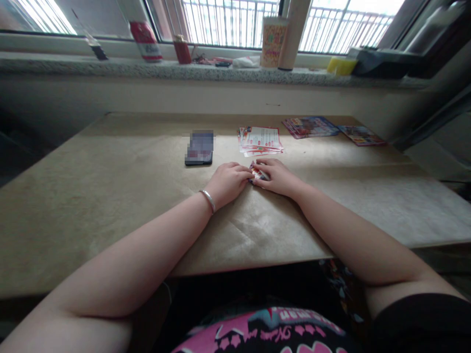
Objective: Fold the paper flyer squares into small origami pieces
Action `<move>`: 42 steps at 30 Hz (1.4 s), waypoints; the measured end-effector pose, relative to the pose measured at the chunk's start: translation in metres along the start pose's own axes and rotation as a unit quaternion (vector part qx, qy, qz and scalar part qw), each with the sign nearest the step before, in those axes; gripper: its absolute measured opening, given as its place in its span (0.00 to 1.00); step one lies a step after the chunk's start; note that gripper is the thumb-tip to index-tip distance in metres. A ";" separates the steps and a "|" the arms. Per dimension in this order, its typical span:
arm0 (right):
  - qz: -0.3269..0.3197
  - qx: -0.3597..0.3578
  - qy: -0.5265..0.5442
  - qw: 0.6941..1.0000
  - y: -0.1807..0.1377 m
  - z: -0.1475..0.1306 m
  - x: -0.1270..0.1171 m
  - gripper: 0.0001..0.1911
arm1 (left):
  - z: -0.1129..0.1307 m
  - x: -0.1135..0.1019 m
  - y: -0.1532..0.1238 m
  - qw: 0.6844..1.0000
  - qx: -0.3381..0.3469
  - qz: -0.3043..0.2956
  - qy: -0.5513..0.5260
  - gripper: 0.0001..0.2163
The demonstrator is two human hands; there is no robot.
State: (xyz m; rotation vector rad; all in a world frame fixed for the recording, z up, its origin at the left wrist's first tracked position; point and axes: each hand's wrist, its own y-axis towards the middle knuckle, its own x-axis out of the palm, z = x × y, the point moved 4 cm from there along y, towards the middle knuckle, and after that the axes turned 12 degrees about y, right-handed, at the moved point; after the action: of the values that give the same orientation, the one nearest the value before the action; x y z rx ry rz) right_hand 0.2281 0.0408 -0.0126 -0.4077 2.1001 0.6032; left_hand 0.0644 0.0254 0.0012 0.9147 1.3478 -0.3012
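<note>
Both hands meet near the middle of a brown paper-covered table (110, 196). My left hand (228, 182), with a silver bangle on the wrist, has its fingers curled onto a small folded piece of red-and-white printed paper (257, 172). My right hand (277, 177) presses the same folded paper from the other side, fingers bent over it. Just beyond the hands lies a stack of red-and-white printed sheets (260, 140).
A dark phone (199, 148) lies left of the stack. Coloured leaflets (310, 126) and another leaflet (361, 135) lie at the far right. The window sill (110, 68) holds a red can (145, 41), a patterned cup (273, 41) and a yellow sponge (341, 65).
</note>
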 end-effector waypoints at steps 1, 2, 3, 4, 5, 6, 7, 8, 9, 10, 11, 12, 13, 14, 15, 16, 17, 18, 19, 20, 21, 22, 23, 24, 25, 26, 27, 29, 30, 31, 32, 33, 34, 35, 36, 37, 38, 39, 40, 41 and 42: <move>-0.001 0.010 -0.002 1.000 0.000 0.001 0.000 0.31 | 0.000 0.000 0.000 1.000 0.005 -0.005 -0.005 0.14; -0.005 0.019 -0.005 1.000 0.001 0.002 0.000 0.32 | -0.001 0.001 0.000 1.000 0.011 -0.011 -0.011 0.15; -0.009 0.027 -0.010 1.000 0.001 0.002 0.000 0.33 | -0.001 0.001 0.000 1.000 0.016 -0.019 -0.017 0.16; -0.013 0.034 -0.014 0.999 0.002 0.003 0.000 0.34 | -0.002 0.001 0.000 0.999 0.019 -0.027 -0.021 0.16; -0.017 0.040 -0.019 0.999 0.002 0.003 0.000 0.35 | -0.002 0.000 -0.001 0.999 0.023 -0.034 -0.023 0.17; -0.021 0.044 -0.023 0.999 0.002 0.004 -0.001 0.35 | -0.003 0.000 -0.001 0.999 0.026 -0.039 -0.023 0.18; -0.025 0.048 -0.025 0.998 0.003 0.004 -0.001 0.36 | -0.003 -0.001 -0.001 0.998 0.028 -0.043 -0.021 0.19; -0.029 0.050 -0.027 0.998 0.003 0.003 -0.001 0.36 | -0.003 -0.001 -0.001 0.998 0.030 -0.046 -0.019 0.20; -0.034 0.050 -0.028 0.998 0.003 0.003 -0.002 0.37 | -0.003 -0.002 -0.002 0.998 0.033 -0.049 -0.019 0.20; -0.039 0.050 -0.029 0.998 0.002 0.003 -0.002 0.37 | -0.003 -0.003 -0.002 0.998 0.036 -0.053 -0.020 0.21; -0.044 0.050 -0.031 0.997 0.002 0.002 -0.002 0.37 | -0.003 -0.003 -0.003 0.997 0.038 -0.057 -0.023 0.22; -0.049 0.050 -0.033 0.997 0.001 0.001 -0.002 0.37 | -0.003 -0.003 -0.004 0.997 0.039 -0.061 -0.028 0.23; -0.053 0.050 -0.035 0.997 0.001 0.000 -0.003 0.38 | -0.004 -0.004 -0.005 0.996 0.041 -0.065 -0.034 0.24; -0.056 0.050 -0.037 0.996 0.001 0.000 -0.003 0.38 | -0.004 -0.004 -0.006 0.996 0.043 -0.069 -0.040 0.24; -0.057 0.050 -0.039 0.996 0.000 -0.001 -0.003 0.38 | -0.004 -0.005 -0.006 0.995 0.047 -0.071 -0.045 0.24; -0.057 0.048 -0.041 0.996 0.000 -0.001 -0.003 0.38 | -0.004 -0.005 -0.007 0.995 0.053 -0.074 -0.048 0.25; -0.055 0.046 -0.043 0.996 -0.001 -0.001 -0.003 0.38 | -0.003 -0.006 -0.007 0.994 0.060 -0.076 -0.046 0.24; -0.052 0.042 -0.042 0.997 -0.001 -0.001 -0.003 0.37 | -0.002 -0.007 -0.007 0.994 0.067 -0.080 -0.038 0.24; -0.048 0.034 -0.038 0.998 -0.001 0.000 -0.003 0.37 | -0.001 -0.007 -0.007 0.994 0.072 -0.082 -0.027 0.24; -0.041 0.023 -0.030 0.998 -0.001 0.001 -0.003 0.35 | -0.001 -0.008 -0.007 0.994 0.074 -0.084 -0.015 0.24; -0.031 0.009 -0.018 0.999 -0.001 0.001 -0.004 0.31 | 0.000 -0.008 -0.007 0.994 0.076 -0.085 -0.004 0.23; -0.017 -0.005 -0.001 1.000 -0.001 0.002 -0.005 0.27 | 0.001 -0.009 -0.007 0.994 0.076 -0.083 0.001 0.23; -0.001 -0.017 0.018 1.000 -0.001 0.002 -0.006 0.23 | 0.001 -0.009 -0.007 0.994 0.077 -0.079 0.001 0.23; 0.016 -0.028 0.035 0.999 -0.001 0.003 -0.008 0.19 | 0.002 -0.009 -0.007 0.994 0.079 -0.073 -0.001 0.22; 0.031 -0.034 0.048 0.998 -0.001 0.003 -0.010 0.16 | 0.003 -0.010 -0.007 0.994 0.083 -0.066 -0.003 0.22; 0.041 -0.037 0.054 0.997 -0.001 0.002 -0.011 0.14 | 0.003 -0.010 -0.007 0.994 0.088 -0.060 -0.002 0.21; 0.046 -0.036 0.052 0.997 -0.001 0.002 -0.012 0.13 | 0.004 -0.011 -0.008 0.994 0.093 -0.054 0.001 0.20; 0.049 -0.027 0.028 0.998 -0.002 -0.001 -0.013 0.13 | 0.006 -0.012 -0.008 0.994 0.102 -0.046 0.008 0.19; 0.050 -0.021 0.012 0.998 -0.002 -0.002 -0.014 0.13 | 0.007 -0.012 -0.008 0.993 0.106 -0.044 0.009 0.18; 0.052 -0.015 -0.003 0.999 -0.003 -0.004 -0.015 0.13 | 0.008 -0.013 -0.008 0.993 0.109 -0.042 0.006 0.18; 0.055 -0.011 -0.017 0.998 -0.003 -0.006 -0.015 0.13 | 0.009 -0.014 -0.008 0.993 0.113 -0.040 0.001 0.18; 0.058 -0.008 -0.030 0.998 -0.004 -0.008 -0.016 0.13 | 0.009 -0.014 -0.008 0.992 0.118 -0.039 -0.002 0.18; 0.062 -0.007 -0.043 0.997 -0.004 -0.010 -0.017 0.13 | 0.010 -0.015 -0.008 0.992 0.123 -0.040 -0.002 0.17; 0.065 -0.007 -0.055 0.996 -0.004 -0.012 -0.018 0.13 | 0.010 -0.016 -0.008 0.991 0.126 -0.041 0.005 0.17; 0.068 -0.009 -0.066 0.995 -0.004 -0.013 -0.019 0.13 | 0.010 -0.016 -0.008 0.991 0.123 -0.043 0.019 0.16; 0.071 -0.014 -0.073 0.995 -0.004 -0.014 -0.019 0.13 | 0.010 -0.017 -0.009 0.992 0.116 -0.045 0.038 0.16; 0.072 -0.023 -0.073 0.994 -0.003 -0.015 -0.019 0.12 | 0.011 -0.018 -0.009 0.991 0.106 -0.047 0.059 0.16; 0.070 -0.037 -0.064 0.995 -0.003 -0.016 -0.018 0.11 | 0.011 -0.019 -0.009 0.991 0.094 -0.048 0.081 0.16; 0.065 -0.053 -0.047 0.995 -0.002 -0.016 -0.017 0.10 | 0.013 -0.020 -0.010 0.990 0.087 -0.049 0.099 0.15; 0.056 -0.068 -0.026 0.996 -0.002 -0.017 -0.015 0.09 | 0.015 -0.021 -0.010 0.989 0.086 -0.050 0.109 0.15; 0.046 -0.079 -0.006 0.996 -0.001 -0.017 -0.013 0.09 | 0.018 -0.021 -0.011 0.988 0.083 -0.051 0.116 0.16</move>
State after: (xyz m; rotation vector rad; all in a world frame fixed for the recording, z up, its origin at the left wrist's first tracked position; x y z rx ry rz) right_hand 0.2245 0.0310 0.0060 -0.3958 2.0759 0.8285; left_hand 0.0646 -0.0007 0.0159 1.0461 1.6058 -0.3995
